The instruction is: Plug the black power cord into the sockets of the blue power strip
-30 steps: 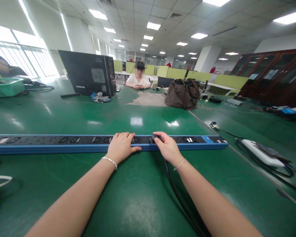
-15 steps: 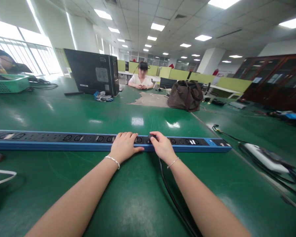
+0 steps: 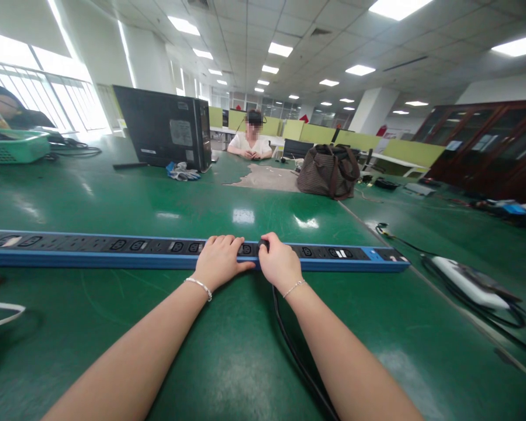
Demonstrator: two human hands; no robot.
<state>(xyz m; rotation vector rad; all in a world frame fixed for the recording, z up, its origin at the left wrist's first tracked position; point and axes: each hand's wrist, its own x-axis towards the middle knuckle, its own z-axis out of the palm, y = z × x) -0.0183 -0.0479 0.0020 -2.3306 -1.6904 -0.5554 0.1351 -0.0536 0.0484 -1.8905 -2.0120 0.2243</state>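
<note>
A long blue power strip (image 3: 123, 261) with black sockets lies crosswise on the green table (image 3: 228, 351). My left hand (image 3: 219, 258) grips it near the middle, fingers over the top and thumb along the near side. Just to the right, my right hand (image 3: 281, 263) is closed around a black plug (image 3: 263, 243) at the strip's sockets. Its fingers hide most of the plug, so I cannot tell how far it sits in a socket. From beneath this hand a black cable (image 3: 286, 336) runs down toward me along the table.
A computer tower (image 3: 162, 128) and gloves (image 3: 183, 171) stand beyond the strip at left. A brown bag (image 3: 328, 172) is farther right. A person (image 3: 249, 143) sits across the table. A white power strip (image 3: 469, 283) with cables lies right; a green basket (image 3: 17, 149) far left.
My right hand has shifted slightly left with the plug, closer to my left hand, and turned so more of the plug is covered. The cable has swung left. My left hand stays put.
</note>
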